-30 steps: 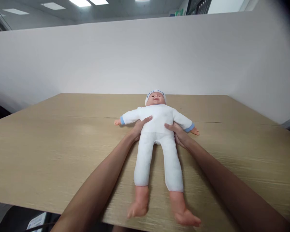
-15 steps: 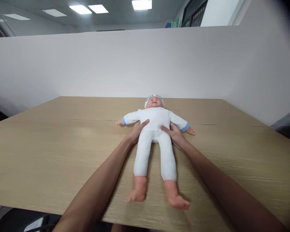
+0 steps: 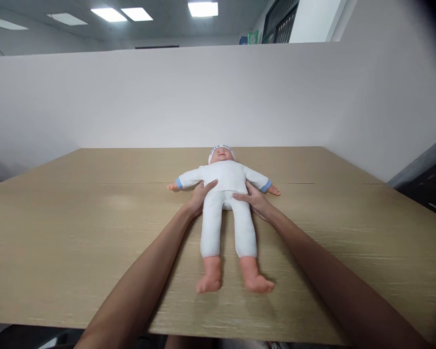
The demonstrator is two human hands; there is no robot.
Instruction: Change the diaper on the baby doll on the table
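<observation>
A baby doll [image 3: 226, 177] in a white suit with blue cuffs and a lettered white cap lies face up, its head away from me and its bare feet toward me. Both its arms are spread out to the sides. My left hand [image 3: 200, 198] grips its waist on the left, thumb on the belly and fingers tucked behind. On the other side of the waist, my right hand [image 3: 256, 199] holds it the same way, thumb across the hip. The fingers under the doll are mostly hidden.
The doll is on a wide wooden table [image 3: 94, 232]. A white partition [image 3: 160, 97] rises behind the table's far edge and along its right side. The near table edge runs across the bottom, with dark shapes below it.
The doll's feet have shifted slightly away from me and its legs sit straighter. Both hands keep their hold at the waist. The whole view has turned a little to the right.
</observation>
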